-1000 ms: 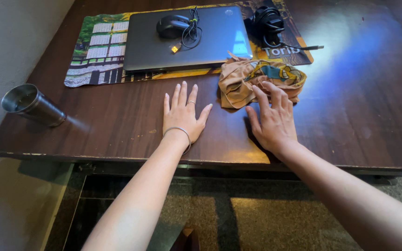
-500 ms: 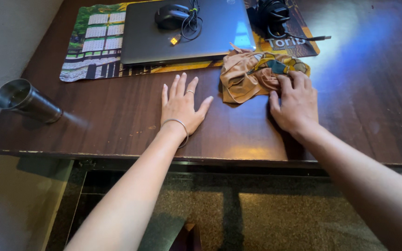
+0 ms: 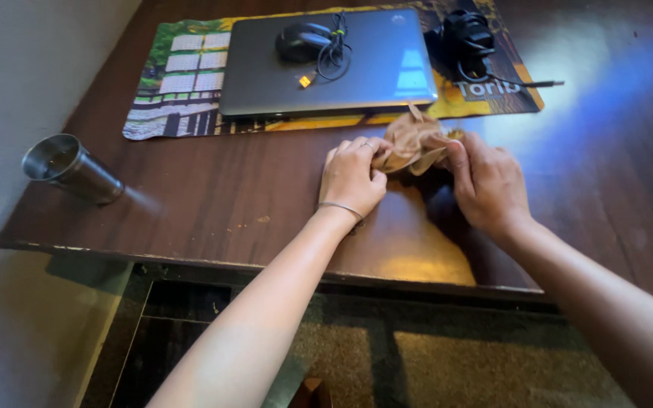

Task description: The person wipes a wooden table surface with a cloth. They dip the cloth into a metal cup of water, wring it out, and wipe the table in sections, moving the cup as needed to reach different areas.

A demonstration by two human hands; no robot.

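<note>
A crumpled tan cloth (image 3: 411,143) with a coloured print is bunched up on the dark wooden table (image 3: 213,196), just in front of a closed grey laptop (image 3: 372,64). My left hand (image 3: 351,178), wearing a ring and a thin bangle, grips the cloth's left side. My right hand (image 3: 489,181) grips its right side. Both hands hold the cloth between them, slightly lifted off the table.
A black mouse (image 3: 304,41) with coiled cable lies on the laptop. A black charger with cable (image 3: 466,38) sits on the printed desk mat (image 3: 179,83). A steel cup (image 3: 69,166) stands near the table's left edge. Dark floor lies below the front edge.
My left hand left the table top and moved right to grip the cloth. My right hand closed on the cloth, which is now bunched smaller between both hands.
</note>
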